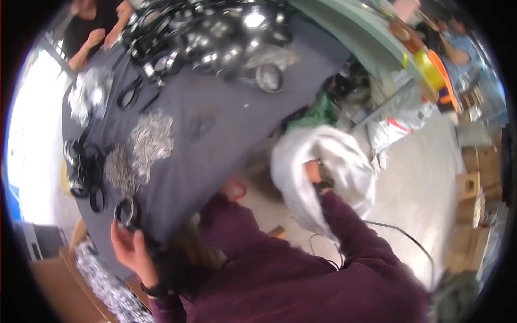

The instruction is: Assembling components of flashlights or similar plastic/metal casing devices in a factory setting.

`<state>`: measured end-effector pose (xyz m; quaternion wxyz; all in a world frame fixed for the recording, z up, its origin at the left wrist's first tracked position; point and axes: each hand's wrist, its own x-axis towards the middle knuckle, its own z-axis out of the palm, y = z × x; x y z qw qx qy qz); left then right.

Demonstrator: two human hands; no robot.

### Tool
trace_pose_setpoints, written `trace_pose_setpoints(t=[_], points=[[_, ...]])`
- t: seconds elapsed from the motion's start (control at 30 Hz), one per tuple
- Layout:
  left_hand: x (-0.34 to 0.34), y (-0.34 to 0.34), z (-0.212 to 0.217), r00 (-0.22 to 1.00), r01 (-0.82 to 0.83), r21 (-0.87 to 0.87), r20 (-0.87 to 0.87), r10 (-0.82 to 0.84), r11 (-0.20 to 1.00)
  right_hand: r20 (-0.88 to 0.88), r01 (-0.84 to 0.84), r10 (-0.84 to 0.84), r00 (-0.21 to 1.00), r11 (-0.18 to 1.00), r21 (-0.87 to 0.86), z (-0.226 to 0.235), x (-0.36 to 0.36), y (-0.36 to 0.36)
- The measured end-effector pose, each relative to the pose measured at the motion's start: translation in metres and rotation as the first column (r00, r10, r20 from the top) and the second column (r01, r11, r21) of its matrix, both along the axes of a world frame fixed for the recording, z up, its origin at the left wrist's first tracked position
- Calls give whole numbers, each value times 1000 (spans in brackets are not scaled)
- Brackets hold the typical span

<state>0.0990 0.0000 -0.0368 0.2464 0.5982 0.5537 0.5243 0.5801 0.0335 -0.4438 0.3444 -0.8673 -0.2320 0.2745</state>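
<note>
1. Left hand (129, 248) is at the near edge of the desk (226, 134), fingers curled and pinching a black ring (125, 210) that sits right on that edge, half over the lip of the dark grey cloth.
2. Right hand (318, 180) is off the desk altogether, plunged into a white bag (323, 161) that hangs just beside the desk's right edge. The fingers are buried in the fabric, so I cannot tell whether they are clenched or released.
3. My read: this is a fetching step, with one hand digging in the bag while the other steadies a ring at the desk's edge.
4. The next move calls for a clean lift out of the bag without snagging the cloth, and a firm pinch on the ring so it doesn't slide off the lip.
5. Just beyond the ring, along the left edge, a cluster of more black rings (86, 172).
6. Next to those, nearer the middle, two heaps of small silvery metal parts (145, 142).
7. At the far edge, a big jumble of black and chrome round parts (215, 32); another person's hands (99, 37) work at the far left corner.
8. A black cable (398, 234) trails on the floor (420, 177) to the right.
</note>
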Motion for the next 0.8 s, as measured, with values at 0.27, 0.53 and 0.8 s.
trace_pose_setpoints(t=[0.27, 0.53, 0.8], points=[[-10, -12, 3, 998, -37, 30, -54, 38, 999, -215, -100, 169, 962, 949, 300, 147, -17, -140], [-11, -5, 0, 986, 8, 104, -167, 10, 995, 465, -606, 638, 614, 759, -241, 170, 152, -130], [-17, -5, -5, 965, -65, 122, -245, 94, 990, 333, -534, 691, 641, 713, -454, 146, 174, -95]])
